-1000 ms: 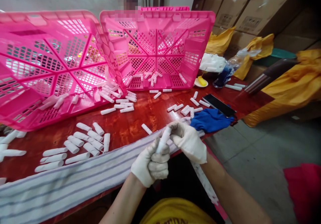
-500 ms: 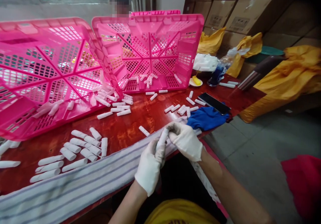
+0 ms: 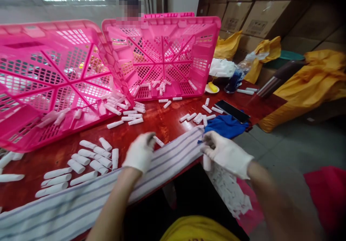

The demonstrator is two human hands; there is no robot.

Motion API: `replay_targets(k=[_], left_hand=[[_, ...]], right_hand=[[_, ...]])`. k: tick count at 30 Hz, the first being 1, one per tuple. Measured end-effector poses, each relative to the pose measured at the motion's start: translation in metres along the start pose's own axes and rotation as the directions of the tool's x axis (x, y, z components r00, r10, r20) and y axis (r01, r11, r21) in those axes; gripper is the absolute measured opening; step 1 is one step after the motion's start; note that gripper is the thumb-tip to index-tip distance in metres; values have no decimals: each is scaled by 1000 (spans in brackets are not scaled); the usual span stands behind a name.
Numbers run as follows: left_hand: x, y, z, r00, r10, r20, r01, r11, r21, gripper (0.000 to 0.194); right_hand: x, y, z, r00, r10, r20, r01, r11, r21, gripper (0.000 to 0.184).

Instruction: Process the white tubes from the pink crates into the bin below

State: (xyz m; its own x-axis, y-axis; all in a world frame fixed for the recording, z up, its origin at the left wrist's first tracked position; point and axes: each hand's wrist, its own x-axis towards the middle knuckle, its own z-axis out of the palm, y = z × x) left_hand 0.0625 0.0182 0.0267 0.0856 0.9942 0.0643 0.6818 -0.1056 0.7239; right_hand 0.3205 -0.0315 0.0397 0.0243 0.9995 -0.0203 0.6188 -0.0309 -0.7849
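My left hand (image 3: 139, 152), in a white glove, reaches over the table with curved fingers beside the end of a small white tube (image 3: 159, 141). Nothing shows inside that hand, though motion blurs it slightly. My gloved right hand (image 3: 227, 154) is at the table's front edge, its fingertips pinched at the upper end of another white tube (image 3: 207, 162) that points down. Below it, beside my lap, lies a heap of white pieces (image 3: 229, 192). A striped towel (image 3: 173, 152) runs along the table edge between both hands.
Pink crates (image 3: 162, 59) stand on their sides on the red table, with tubes in them. More tubes (image 3: 81, 160) lie at the left. A blue cloth (image 3: 225, 126), a phone (image 3: 231, 111) and a blue can (image 3: 234, 80) are at the right. A person (image 3: 129, 3) sits behind the crates.
My hands have moved apart. The left went left and up toward the loose tube on the table; the right moved right to the table edge, a tube at its fingertips.
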Motion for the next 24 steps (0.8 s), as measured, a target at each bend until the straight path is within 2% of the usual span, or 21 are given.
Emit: replay_targets(k=[2, 4, 6, 8, 10, 12, 13, 14, 15, 16, 17, 18, 19, 20, 21, 22, 24], left_hand=[[37, -24, -17, 992, 62, -115, -23, 949, 313, 35], [71, -40, -26, 993, 78, -85, -30, 890, 456, 38], [92, -46, -25, 998, 49, -40, -25, 884, 467, 35], [99, -45, -21, 1000, 16, -24, -5, 906, 424, 31], [92, -42, -20, 999, -9, -40, 24, 919, 394, 34], [74, -39, -23, 995, -49, -82, 70, 959, 275, 39], [63, -37, -25, 991, -90, -95, 101, 988, 117, 39], [51, -35, -28, 985, -147, -86, 138, 984, -110, 38], [38, -32, -30, 977, -210, -42, 180, 911, -372, 36], [27, -29, -30, 965, -260, 29, 223, 761, -610, 35], [16, -25, -29, 951, -291, 105, 262, 578, -773, 37], [6, -20, -25, 936, -307, 172, 296, 425, -856, 41], [-2, -15, -20, 925, -310, 221, 318, 311, -895, 45], [-8, -9, -14, 918, -306, 252, 330, 238, -913, 49], [-14, -4, -7, 917, -298, 267, 333, 202, -921, 51], [-19, 2, 1, 921, -285, 266, 329, 202, -922, 51], [-26, 13, 15, 937, -250, 245, 314, 291, -904, 43]], right_hand=[[9, -6, 8, 999, -25, 20, 28, 981, -191, 20], [25, -24, 33, 992, -118, 47, 126, 964, -236, 26], [45, -47, 66, 962, -236, 137, 266, 922, -280, 36], [65, -65, 93, 931, -242, 274, 342, 844, -413, 34], [79, -71, 107, 895, -192, 402, 393, 766, -509, 29], [86, -62, 108, 876, -194, 442, 419, 761, -496, 26], [87, -55, 106, 887, -225, 403, 404, 800, -443, 23], [87, -47, 103, 914, -253, 319, 362, 861, -356, 20], [87, -39, 100, 945, -260, 199, 302, 927, -223, 17], [86, -33, 96, 970, -233, 71, 236, 971, -38, 15], [85, -30, 94, 983, -179, -36, 183, 966, 182, 16], [83, -29, 91, 989, -110, -100, 142, 907, 398, 21], [81, -31, 89, 992, -48, -120, 109, 809, 578, 26], [79, -34, 88, 994, -8, -106, 81, 702, 708, 31], [76, -40, 87, 997, 14, -81, 56, 611, 790, 34], [74, -45, 86, 998, 25, -61, 37, 552, 833, 36], [68, -56, 85, 997, 50, -67, 33, 506, 862, 36]])
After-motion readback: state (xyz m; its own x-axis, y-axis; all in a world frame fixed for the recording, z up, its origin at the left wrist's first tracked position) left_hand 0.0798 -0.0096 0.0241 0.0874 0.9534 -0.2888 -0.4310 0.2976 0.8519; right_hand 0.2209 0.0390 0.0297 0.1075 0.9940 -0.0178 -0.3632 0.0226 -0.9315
